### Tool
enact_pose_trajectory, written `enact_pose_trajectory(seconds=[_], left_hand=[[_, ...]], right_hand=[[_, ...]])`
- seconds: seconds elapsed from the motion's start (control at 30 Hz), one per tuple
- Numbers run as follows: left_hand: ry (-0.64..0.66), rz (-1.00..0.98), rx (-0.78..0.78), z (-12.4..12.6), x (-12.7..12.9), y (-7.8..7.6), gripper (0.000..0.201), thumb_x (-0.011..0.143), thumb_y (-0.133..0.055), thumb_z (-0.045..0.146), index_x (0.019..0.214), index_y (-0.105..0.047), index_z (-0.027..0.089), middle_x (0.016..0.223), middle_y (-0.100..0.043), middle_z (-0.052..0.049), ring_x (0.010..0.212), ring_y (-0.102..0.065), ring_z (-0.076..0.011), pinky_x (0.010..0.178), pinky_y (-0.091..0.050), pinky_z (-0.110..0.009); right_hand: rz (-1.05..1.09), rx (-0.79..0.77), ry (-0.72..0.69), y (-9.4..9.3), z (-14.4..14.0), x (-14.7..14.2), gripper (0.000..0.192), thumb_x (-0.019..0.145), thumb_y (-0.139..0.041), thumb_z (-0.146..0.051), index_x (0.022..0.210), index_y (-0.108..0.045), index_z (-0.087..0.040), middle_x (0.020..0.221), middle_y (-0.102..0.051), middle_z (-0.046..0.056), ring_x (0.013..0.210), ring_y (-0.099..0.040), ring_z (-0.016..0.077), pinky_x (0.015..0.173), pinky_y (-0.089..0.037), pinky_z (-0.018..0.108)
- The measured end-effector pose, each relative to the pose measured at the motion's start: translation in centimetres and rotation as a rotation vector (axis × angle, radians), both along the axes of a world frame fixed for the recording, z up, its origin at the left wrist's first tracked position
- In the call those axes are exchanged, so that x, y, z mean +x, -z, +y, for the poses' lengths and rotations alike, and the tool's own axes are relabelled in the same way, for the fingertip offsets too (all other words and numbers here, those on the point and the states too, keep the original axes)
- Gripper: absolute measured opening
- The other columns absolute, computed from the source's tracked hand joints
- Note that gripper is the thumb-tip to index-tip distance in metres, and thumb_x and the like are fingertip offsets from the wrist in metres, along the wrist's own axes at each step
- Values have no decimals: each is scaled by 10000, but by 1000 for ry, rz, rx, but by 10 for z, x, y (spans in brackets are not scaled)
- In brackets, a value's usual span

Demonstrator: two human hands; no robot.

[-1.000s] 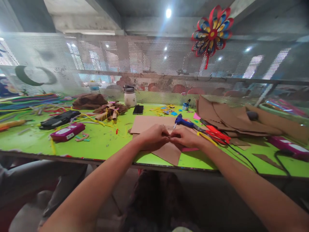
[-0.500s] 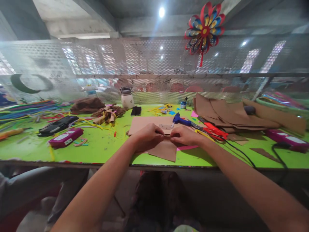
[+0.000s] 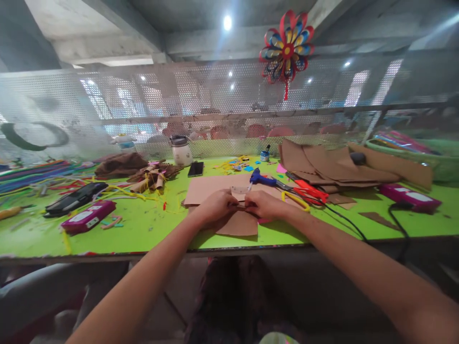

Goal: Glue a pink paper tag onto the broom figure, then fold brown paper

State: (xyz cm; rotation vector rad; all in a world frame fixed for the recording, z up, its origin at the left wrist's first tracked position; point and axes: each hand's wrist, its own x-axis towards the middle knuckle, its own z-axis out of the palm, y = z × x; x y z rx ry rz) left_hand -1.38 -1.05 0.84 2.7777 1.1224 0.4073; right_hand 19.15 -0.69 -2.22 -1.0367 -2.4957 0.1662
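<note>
Close together at the middle of the table, my left hand (image 3: 218, 206) and my right hand (image 3: 264, 204) pinch the upper edge of a small piece of brown paper (image 3: 238, 227). Its lower part spreads toward the table's front edge, and my fingertips hide the pinched edge in part. Behind them lies a larger light-brown paper sheet (image 3: 201, 185). A blue glue gun (image 3: 266, 179) rests just beyond my right hand, its nozzle near a small curved whitish piece (image 3: 238, 189). Red-handled scissors (image 3: 311, 193) and a yellow handle (image 3: 297, 200) lie to the right.
Stacked brown paper (image 3: 330, 165) and a purple power strip (image 3: 409, 198) are on the right. On the left lie another purple power strip (image 3: 89, 216), a black case (image 3: 75, 198) and paper scraps (image 3: 154, 177). A phone (image 3: 195, 169) and a jar (image 3: 182, 153) stand behind.
My fingertips have drawn closer together on the brown paper, whose upper edge is now slightly bent up. The view has shifted a little to the right.
</note>
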Motion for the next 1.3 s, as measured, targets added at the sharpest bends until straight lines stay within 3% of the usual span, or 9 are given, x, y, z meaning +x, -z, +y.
enact_pose_trajectory(seconds=[0.13,0.27,0.43,0.57,0.7,0.97,1.3], left_hand=[[-30,86,234,-9,2,6,208,834,-521,240,898,-712,189,814,-592,-72,781,-533,-178,676,-387,-258],[-15,142,311,-11,2,10,219,851,-493,233,844,-699,161,780,-559,-73,738,-516,-169,659,-392,-258],[10,168,313,-11,-2,9,243,867,-447,203,909,-685,176,788,-548,-63,720,-502,-165,654,-384,-267],[37,179,315,-14,-3,7,252,865,-437,170,945,-676,182,796,-541,-60,734,-494,-169,661,-378,-271],[39,212,338,-17,-4,6,245,855,-450,156,961,-670,175,786,-532,-60,732,-483,-175,646,-370,-273],[6,235,338,-17,-4,7,273,849,-447,164,962,-691,213,756,-536,-55,698,-485,-178,619,-359,-274],[13,204,350,-17,-2,11,286,832,-456,164,966,-699,230,764,-553,-65,722,-504,-188,645,-382,-286]], right_hand=[[-58,36,22,-3,-3,-2,46,762,-589,-168,744,-619,-137,751,-626,44,678,-508,135,583,-317,220],[-160,64,-6,-12,-8,-1,73,788,-554,-154,777,-625,-138,812,-634,71,734,-534,154,619,-337,234],[-299,77,-84,-22,-12,6,65,783,-565,-190,805,-606,-145,848,-606,75,735,-527,155,616,-342,243],[-367,73,-150,-27,-16,9,178,725,-643,-262,842,-593,-136,882,-583,79,744,-527,166,623,-364,253],[-412,88,-126,-31,-20,6,262,708,-664,-286,901,-591,-124,927,-585,100,795,-548,190,656,-388,267],[-426,120,-104,-35,-30,0,190,699,-666,-217,862,-609,-138,866,-616,90,725,-560,185,604,-373,263],[-477,290,-79,-24,-43,-7,169,848,-456,-96,935,-601,-96,856,-592,119,778,-536,209,662,-392,301]])
